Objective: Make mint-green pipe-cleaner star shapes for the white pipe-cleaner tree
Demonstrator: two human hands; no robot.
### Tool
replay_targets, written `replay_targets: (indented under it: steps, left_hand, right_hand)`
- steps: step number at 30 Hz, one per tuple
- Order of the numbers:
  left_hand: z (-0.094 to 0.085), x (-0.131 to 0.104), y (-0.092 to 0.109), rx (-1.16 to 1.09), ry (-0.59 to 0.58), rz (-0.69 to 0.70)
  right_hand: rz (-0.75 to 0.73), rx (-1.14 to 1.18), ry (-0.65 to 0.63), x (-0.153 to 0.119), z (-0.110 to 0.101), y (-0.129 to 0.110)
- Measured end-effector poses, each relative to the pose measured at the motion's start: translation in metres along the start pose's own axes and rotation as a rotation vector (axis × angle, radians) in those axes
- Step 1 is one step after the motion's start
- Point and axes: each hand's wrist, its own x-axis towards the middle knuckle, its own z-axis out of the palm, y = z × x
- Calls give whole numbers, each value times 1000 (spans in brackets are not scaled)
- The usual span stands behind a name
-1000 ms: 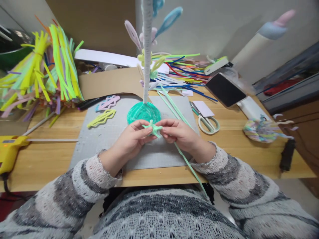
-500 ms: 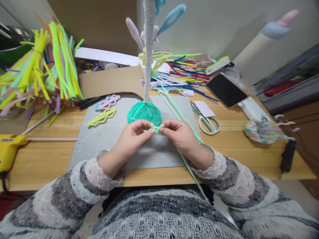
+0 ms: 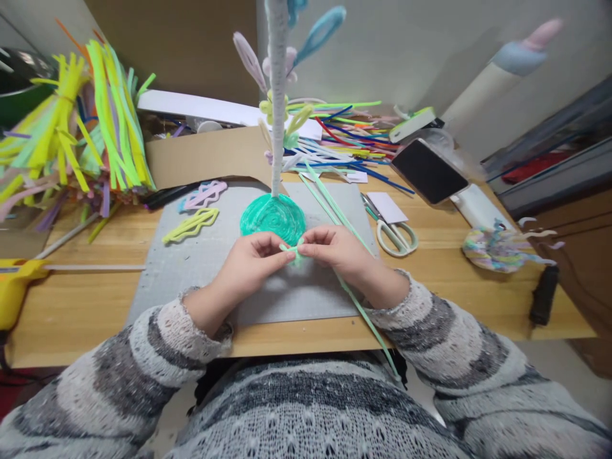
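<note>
Between my two hands is a small mint-green pipe cleaner piece [image 3: 296,250], bent into a little shape. My left hand [image 3: 258,260] pinches its left side, and my right hand [image 3: 333,254] pinches the right side; fingertips hide part of it. Just behind stands a white wrapped stem [image 3: 277,95] on a round green coiled base [image 3: 272,220], with pastel loops and flowers along it. Long mint-green pipe cleaners [image 3: 335,213] run beside and under my right hand. A yellow-green bent piece [image 3: 191,225] and a lilac one [image 3: 205,195] lie on the grey mat [image 3: 162,280].
Scissors [image 3: 398,237], a paper slip and a phone [image 3: 429,172] lie right. Farther right are a pastel coil [image 3: 495,248] and a black-handled tool [image 3: 544,296]. A yellow glue gun [image 3: 19,287] sits left, below pipe cleaner bundles [image 3: 115,121]. Loose stems [image 3: 349,140] lie behind.
The view has shifted slightly. My fingers have moved on the small green piece, which now shows a different outline between the fingertips. Both hands still pinch it.
</note>
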Motion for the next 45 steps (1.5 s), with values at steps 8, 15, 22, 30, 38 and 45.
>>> replay_targets:
  steps: [8, 15, 22, 30, 38, 45]
  left_hand:
    - [-5, 4, 0, -90, -46, -53]
    - [-1, 6, -2, -101, -61, -17]
    - [1, 4, -5, -100, 100, 39]
    - [5, -1, -3, 87, 241, 105]
    - [3, -3, -4, 442, 194, 258]
    - [-14, -1, 11, 410, -220, 114]
  right_hand:
    - [101, 251, -30, -1, 10, 12]
    - [-9, 287, 155, -4, 21, 17]
    - [-278, -79, 230, -10, 22, 25]
    - [-600, -813, 202, -27, 22, 13]
    - [-640, -1083, 124, -32, 19, 10]
    - [-375, -568, -43, -24, 4, -11]
